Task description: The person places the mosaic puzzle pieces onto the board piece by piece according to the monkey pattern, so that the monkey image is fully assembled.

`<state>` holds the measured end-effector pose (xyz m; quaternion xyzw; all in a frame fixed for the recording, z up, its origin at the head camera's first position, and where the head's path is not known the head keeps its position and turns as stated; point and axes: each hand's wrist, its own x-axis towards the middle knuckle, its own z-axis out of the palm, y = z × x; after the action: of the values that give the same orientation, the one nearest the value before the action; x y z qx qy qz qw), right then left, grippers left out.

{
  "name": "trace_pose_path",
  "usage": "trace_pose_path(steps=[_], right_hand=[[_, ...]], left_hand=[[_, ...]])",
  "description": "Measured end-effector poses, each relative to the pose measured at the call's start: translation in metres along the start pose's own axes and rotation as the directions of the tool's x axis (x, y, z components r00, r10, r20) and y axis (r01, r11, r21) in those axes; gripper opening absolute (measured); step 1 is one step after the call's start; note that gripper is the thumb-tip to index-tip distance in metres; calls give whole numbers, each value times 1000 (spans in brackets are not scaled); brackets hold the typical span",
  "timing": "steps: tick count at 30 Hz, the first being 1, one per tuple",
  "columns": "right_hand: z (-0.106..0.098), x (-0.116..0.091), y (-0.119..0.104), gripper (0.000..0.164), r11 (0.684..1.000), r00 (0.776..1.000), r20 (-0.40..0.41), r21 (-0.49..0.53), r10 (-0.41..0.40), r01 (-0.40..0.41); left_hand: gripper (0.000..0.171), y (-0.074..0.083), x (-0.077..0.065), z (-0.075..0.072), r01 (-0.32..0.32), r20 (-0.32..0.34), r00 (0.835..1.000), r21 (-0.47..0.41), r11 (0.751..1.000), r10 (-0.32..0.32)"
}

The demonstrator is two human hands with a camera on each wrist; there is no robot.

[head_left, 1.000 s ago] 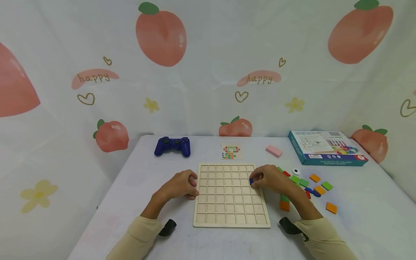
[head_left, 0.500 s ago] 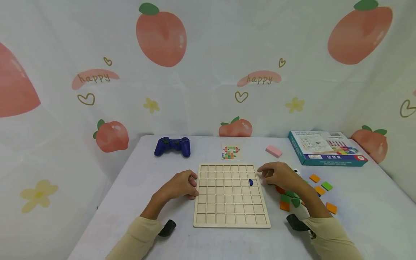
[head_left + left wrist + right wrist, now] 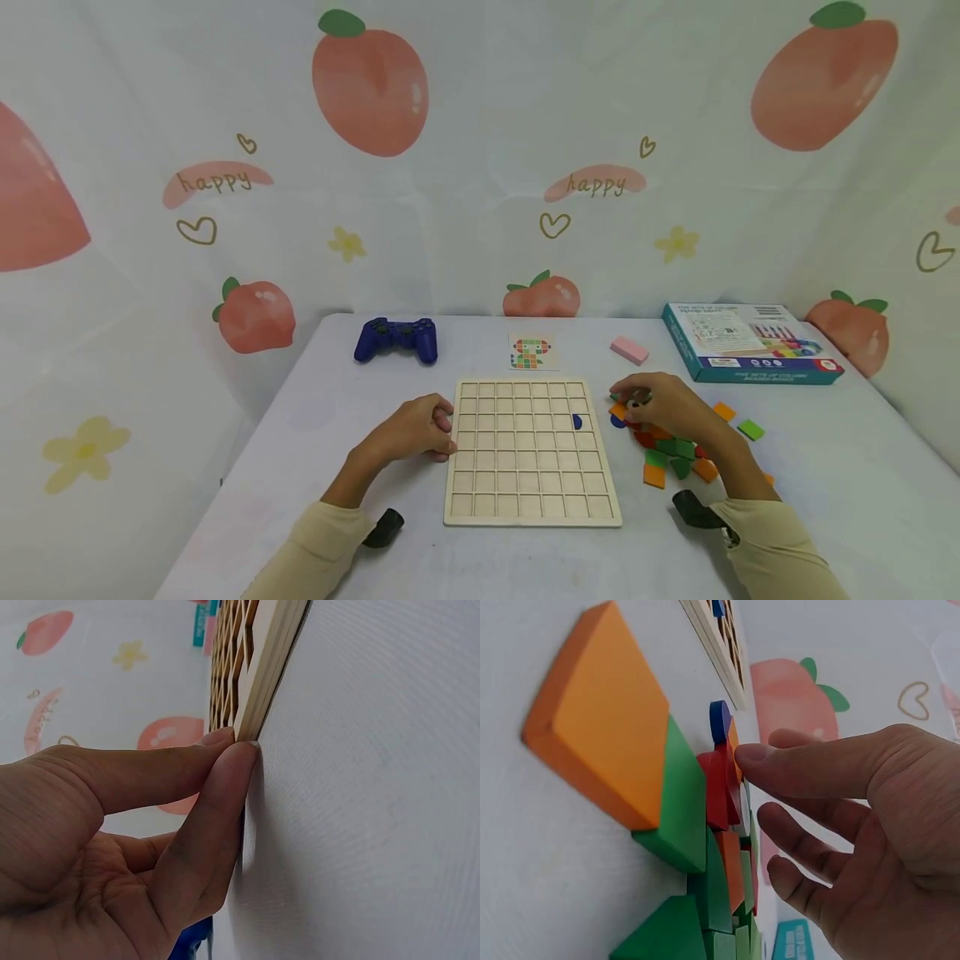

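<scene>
A square wooden grid board [image 3: 530, 506] lies on the table, with one blue half-round tile [image 3: 577, 422] in a cell near its right side. My left hand [image 3: 417, 427] holds the board's left edge; in the left wrist view the thumb and forefinger meet at the board's rim. Right of the board, my right hand [image 3: 663, 406] is over a pile of coloured tiles, fingers loosely bent and apart. In the right wrist view the thumb tip is close beside an orange tile [image 3: 733, 742], near a blue tile [image 3: 719, 721] and a red tile [image 3: 715, 787].
Behind the board lies a pattern card [image 3: 533, 352] with a coloured figure. A blue game controller [image 3: 395, 339] is at the back left. A pink block [image 3: 629, 350] and a flat box [image 3: 750, 342] stand at the back right. Orange and green tiles lie scattered near the right forearm.
My right hand has let go of the blue half-round tile, leaving it in the board, and has moved right over the pile. Tiles there have shifted. The left hand stays at the board's edge.
</scene>
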<state>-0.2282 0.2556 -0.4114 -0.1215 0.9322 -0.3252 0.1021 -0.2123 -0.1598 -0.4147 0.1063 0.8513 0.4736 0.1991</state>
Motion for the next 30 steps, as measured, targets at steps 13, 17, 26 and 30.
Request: trace_pose_path(steps=[13,17,26,30], right_hand=[[3,2,1,41,999,1000,24,37,6,-7],[2,1,0,45,999,999,36,30,15,-16],[4,1,-1,45,1000,999,41,8,12,-12],[3,-1,-2,47,1000,999,48,6,3,-4]], left_hand=[[58,0,-1,0,-2,2,1000,-2,1000,2],[57,0,0,0,-6,1,1000,5,1000,6],[57,0,0,0,-4,-3,1000,7,1000,4],[57,0,0,0,5,-8,1000,11,1000,-5]])
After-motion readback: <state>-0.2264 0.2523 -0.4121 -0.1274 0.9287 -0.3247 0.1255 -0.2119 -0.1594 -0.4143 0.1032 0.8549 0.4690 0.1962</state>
